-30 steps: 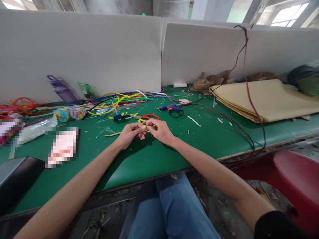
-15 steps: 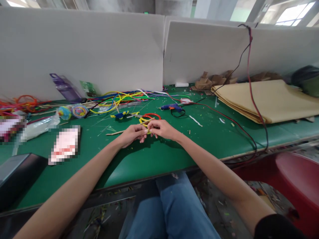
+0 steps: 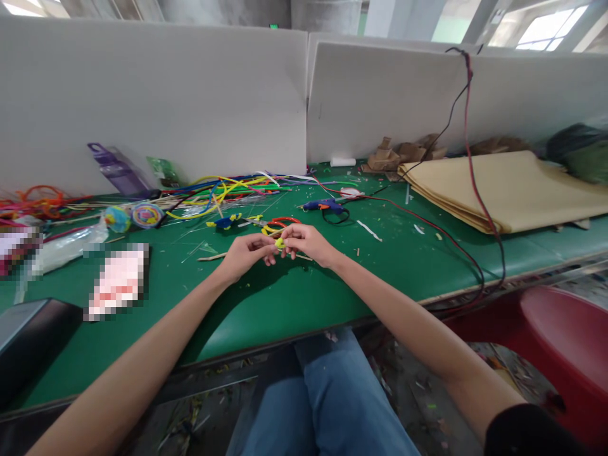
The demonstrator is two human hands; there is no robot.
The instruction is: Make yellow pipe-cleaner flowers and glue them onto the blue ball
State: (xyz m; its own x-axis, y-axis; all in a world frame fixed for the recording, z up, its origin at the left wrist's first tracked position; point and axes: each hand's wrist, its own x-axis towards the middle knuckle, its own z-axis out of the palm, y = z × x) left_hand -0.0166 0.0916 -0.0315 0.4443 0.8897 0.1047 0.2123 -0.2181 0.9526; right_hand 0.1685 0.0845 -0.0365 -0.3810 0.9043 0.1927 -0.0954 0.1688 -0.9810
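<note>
Over the green table, my left hand (image 3: 248, 253) and my right hand (image 3: 306, 244) meet, fingertips closed in a pinch. Between them is a small yellow-green piece (image 3: 280, 242) that looks like coiled pipe cleaner; both hands grip it. Its fine shape is partly hidden by the fingers. Just behind my hands lie scissors with orange-red handles (image 3: 285, 221), partly covered. A thin wooden stick (image 3: 211, 257) lies beneath the hands, its middle hidden. Left of the scissors sits a small blue and yellow fuzzy piece (image 3: 227, 221).
A blue glue gun (image 3: 325, 206) lies behind my right hand. Colourful pipe cleaners (image 3: 228, 189) are heaped along the back. A purple bottle (image 3: 118, 171) leans against the white partition (image 3: 156, 95). Stacked brown paper (image 3: 513, 190), a hanging red-black cable (image 3: 468, 126) and a red stool (image 3: 570, 335) are right.
The yellow-green piece now shows more clearly between my fingertips, and looks more bunched. My hands have shifted slightly upward. The stick's right end now shows below my right hand.
</note>
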